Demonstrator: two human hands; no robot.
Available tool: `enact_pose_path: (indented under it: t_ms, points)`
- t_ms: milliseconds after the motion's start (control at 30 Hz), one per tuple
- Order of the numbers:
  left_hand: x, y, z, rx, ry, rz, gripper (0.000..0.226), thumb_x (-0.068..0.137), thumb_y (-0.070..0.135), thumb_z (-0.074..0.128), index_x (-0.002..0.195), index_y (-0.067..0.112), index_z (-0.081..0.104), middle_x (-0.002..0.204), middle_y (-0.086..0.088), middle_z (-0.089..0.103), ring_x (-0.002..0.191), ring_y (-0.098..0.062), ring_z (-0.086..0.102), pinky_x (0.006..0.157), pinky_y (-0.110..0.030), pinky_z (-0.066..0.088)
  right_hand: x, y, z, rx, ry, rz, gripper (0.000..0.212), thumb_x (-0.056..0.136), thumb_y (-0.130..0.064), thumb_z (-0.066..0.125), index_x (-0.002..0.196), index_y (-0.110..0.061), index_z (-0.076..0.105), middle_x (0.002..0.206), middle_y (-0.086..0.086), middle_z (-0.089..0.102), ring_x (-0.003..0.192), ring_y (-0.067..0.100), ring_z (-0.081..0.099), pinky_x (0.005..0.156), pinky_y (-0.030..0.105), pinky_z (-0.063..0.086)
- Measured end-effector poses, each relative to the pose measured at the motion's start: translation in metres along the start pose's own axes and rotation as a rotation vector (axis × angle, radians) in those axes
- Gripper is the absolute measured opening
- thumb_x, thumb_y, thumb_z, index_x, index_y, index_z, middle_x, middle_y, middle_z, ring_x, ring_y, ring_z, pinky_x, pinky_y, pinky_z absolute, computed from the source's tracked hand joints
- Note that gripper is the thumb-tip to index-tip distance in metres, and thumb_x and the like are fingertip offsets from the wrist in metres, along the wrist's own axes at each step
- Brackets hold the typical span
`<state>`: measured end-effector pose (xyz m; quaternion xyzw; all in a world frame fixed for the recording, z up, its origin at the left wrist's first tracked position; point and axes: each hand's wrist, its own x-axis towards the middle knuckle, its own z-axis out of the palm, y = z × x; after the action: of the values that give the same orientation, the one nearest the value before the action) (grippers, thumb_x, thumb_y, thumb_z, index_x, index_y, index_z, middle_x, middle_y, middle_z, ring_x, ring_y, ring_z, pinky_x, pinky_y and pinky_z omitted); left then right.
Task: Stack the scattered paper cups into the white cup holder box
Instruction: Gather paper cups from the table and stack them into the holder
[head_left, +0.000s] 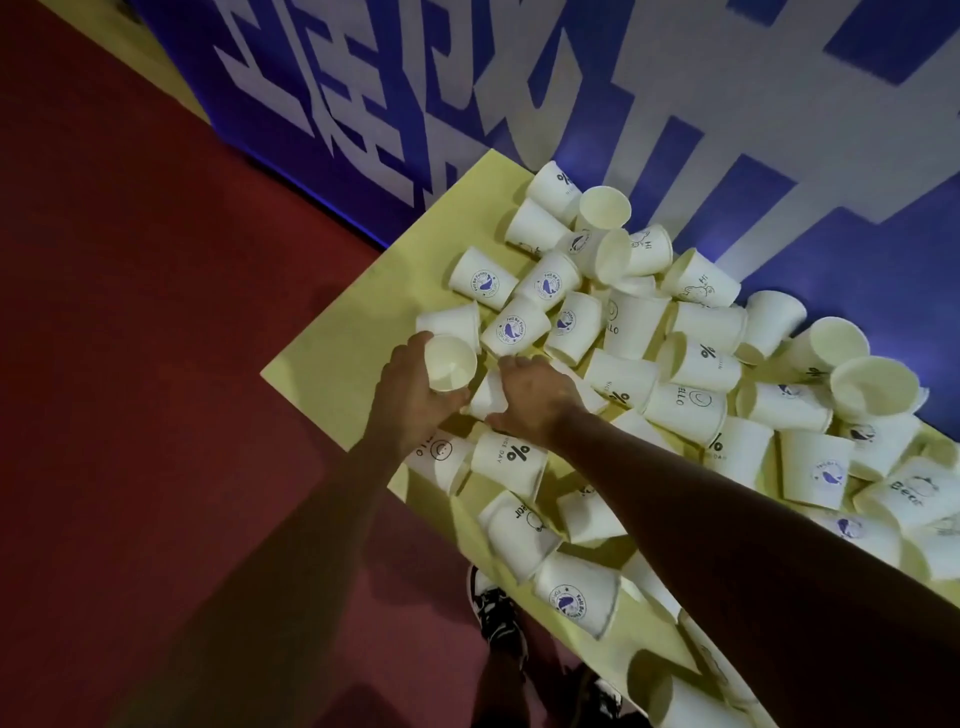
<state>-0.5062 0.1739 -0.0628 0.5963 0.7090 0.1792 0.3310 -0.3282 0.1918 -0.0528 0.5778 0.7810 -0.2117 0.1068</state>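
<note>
Several white paper cups (691, 364) with printed logos lie scattered on a pale yellow table (332, 358), most on their sides. At the table's left corner my left hand (408, 400) grips an upright cup (450, 362), its open mouth facing me. Right beside it my right hand (537, 397) closes over a cup lying on its side (488, 397). The two hands nearly touch. No white cup holder box is in view.
A blue wall with large white characters (597, 104) runs along the table's far edge. Red floor (130, 364) lies left of and below the table. My feet in dark shoes (498, 613) stand at the near edge. More cups crowd the right side.
</note>
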Motion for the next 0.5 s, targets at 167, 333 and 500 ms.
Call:
enact_pose_path:
  t_ms: [167, 333, 500]
  points:
    - [-0.002, 0.013, -0.008, -0.059, 0.032, 0.014, 0.087, 0.074, 0.035, 0.085, 0.144, 0.01, 0.04, 0.132, -0.01, 0.052, 0.122, -0.026, 0.05, 0.101, -0.043, 0.044, -0.012, 0.007, -0.011, 0.157, 0.072, 0.031, 0.075, 0.085, -0.045, 0.071, 0.143, -0.011, 0.038, 0.135, 0.011, 0.054, 0.126, 0.03, 0.045, 0.099, 0.039, 0.043]
    - [-0.008, 0.029, -0.026, -0.155, 0.041, 0.057, 0.082, 0.071, 0.031, 0.086, 0.14, 0.016, 0.045, 0.129, -0.002, 0.054, 0.118, -0.023, 0.052, 0.102, -0.046, 0.045, -0.047, 0.015, -0.016, 0.424, 0.19, 0.054, 0.076, 0.082, -0.038, 0.077, 0.144, -0.012, 0.041, 0.132, 0.011, 0.056, 0.127, 0.028, 0.044, 0.102, 0.04, 0.044]
    - [-0.022, 0.063, -0.026, -0.185, 0.014, 0.089, 0.083, 0.068, 0.035, 0.086, 0.138, 0.019, 0.045, 0.127, 0.001, 0.053, 0.117, -0.023, 0.053, 0.099, -0.041, 0.046, -0.087, 0.034, -0.021, 0.539, 0.325, 0.132, 0.078, 0.079, -0.035, 0.08, 0.145, -0.013, 0.043, 0.134, 0.009, 0.056, 0.124, 0.026, 0.046, 0.101, 0.039, 0.044]
